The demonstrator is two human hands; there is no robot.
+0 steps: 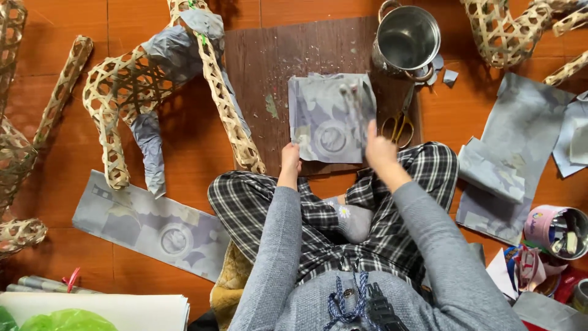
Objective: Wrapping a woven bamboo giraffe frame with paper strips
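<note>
Head view: the left hand pins the near corner of a square grey printed paper sheet lying on a dark wooden board on the floor; its fingers press flat. The right hand grips a blurred brush-like tool over the sheet; yellow-handled scissors lie just beside it.

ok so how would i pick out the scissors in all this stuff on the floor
Start at the dark wooden board lying in front of the seated person, and go to its far right corner where the shiny metal pot stands. Just below that pot lie the scissors, beside the right hand. Their yellow handle loops stand out among the grey paper sheets.
</note>
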